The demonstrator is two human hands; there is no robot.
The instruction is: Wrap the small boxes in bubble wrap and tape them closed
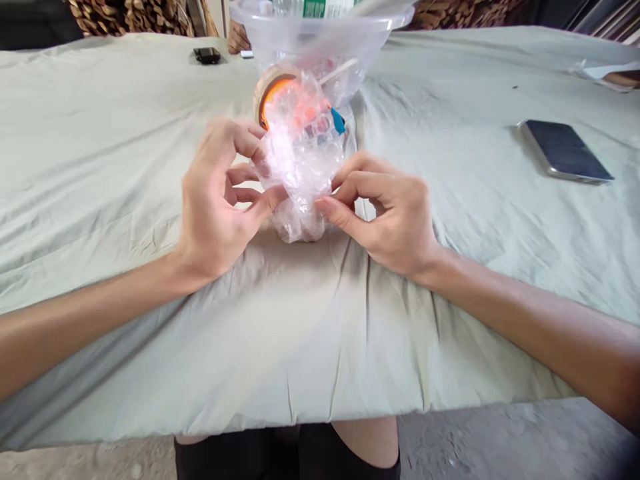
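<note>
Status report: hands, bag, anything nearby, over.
Grip: left hand and right hand both pinch the clear plastic bag. It rests on the cloth. Close behind, clear bowl; phone off right.

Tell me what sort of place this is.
Probably an informal workshop or shed, not a factory line: a cloth-draped table, cut wood stacked behind it, and a rough bare floor below. The left hand and right hand pinch a bubble-wrapped bundle.
</note>
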